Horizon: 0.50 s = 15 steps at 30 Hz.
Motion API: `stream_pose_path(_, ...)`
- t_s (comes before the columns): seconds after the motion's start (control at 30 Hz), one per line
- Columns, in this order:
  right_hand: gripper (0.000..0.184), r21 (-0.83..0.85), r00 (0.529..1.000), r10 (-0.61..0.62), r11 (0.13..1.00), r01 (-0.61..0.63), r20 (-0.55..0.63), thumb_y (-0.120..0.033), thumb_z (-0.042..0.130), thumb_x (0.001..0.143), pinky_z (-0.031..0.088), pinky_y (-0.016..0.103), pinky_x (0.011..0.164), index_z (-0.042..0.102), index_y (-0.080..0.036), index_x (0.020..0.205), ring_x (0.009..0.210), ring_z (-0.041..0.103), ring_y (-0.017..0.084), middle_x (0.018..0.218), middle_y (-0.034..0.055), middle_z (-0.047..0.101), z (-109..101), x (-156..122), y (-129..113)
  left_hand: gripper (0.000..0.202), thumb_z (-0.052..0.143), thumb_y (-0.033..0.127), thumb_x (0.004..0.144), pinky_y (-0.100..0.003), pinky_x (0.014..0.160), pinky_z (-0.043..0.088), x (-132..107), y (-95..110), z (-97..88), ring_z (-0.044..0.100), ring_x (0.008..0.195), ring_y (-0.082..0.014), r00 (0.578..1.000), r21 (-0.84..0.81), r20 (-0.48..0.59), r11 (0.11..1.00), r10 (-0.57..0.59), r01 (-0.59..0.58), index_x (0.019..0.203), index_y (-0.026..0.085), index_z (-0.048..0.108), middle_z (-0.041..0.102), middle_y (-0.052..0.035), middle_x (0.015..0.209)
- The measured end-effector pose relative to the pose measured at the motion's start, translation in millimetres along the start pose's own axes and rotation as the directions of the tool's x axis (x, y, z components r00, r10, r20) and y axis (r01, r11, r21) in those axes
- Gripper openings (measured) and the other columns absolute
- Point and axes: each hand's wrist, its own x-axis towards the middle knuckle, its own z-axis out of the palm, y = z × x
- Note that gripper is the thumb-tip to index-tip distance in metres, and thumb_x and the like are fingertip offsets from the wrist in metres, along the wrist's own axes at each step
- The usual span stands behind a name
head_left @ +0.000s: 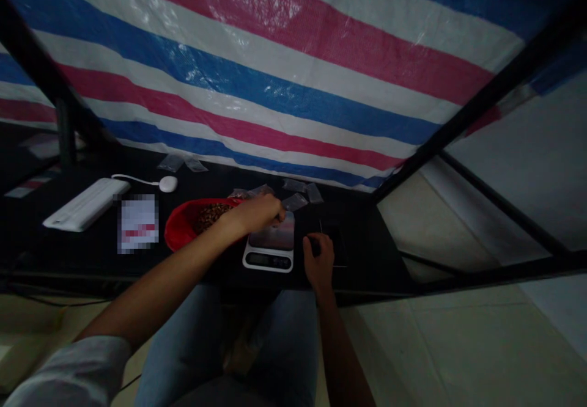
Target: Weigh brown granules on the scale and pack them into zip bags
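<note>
Hovering my left grip (262, 211) over the far part of a small white scale (268, 260), fingers curled in. Can't tell if anything's pinched in there, or if I'm touching the plate. The scale's display strip is on the near side of that grip, too dark to read.

Just left of the same grip there's a red container (177, 228) with brown bits (211, 216) in it, partly behind my forearm. Small clear packets (294, 201) lie just beyond and to the right, no readable print.

My right grip (320, 254) is right of the scale, fingers bent down at the black table (220, 271); can't tell if it's got anything. Farther left, a white packet (137, 217) has a reddish band, but it's pixelated, so no brand.
</note>
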Motion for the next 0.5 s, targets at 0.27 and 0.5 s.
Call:
stream_pose_path(0.27, 0.019, 0.012, 1.0, -0.023, 1.0, 0.023, -0.011, -0.038, 0.061, 0.095, 0.048, 0.04, 0.088, 0.067, -0.02, 0.093, 0.094, 0.061, 0.024, 0.096, 0.0073, 0.069, 0.7, 0.7, 1.4, 0.023, 0.062, 0.001, 0.082, -0.026, 0.072, 0.046, -2.2, -2.9, 3.4, 0.072, 0.082, -0.0204, 0.998, 0.001, -0.003, 0.998, 0.055, -0.055, 0.081, 0.017, 0.078, 0.077, -0.0067, 0.08)
stream_pose_path(0.5, 0.017, 0.026, 1.0, -0.021, 0.999, 0.022, -0.015, -0.036, 0.061, 0.095, 0.048, 0.04, 0.089, 0.067, -0.02, 0.093, 0.096, 0.061, 0.024, 0.097, 0.0074, 0.069, 0.3, -0.5, 0.9, 0.025, 0.065, 0.007, 0.085, -0.028, 0.089, 0.051, 0.2, -2.3, 8.7, 0.073, 0.102, -0.0244, 0.999, 0.012, -0.048, 1.0, 0.0, 0.0, 0.104, 0.017, 0.079, 0.08, -0.0112, 0.106)
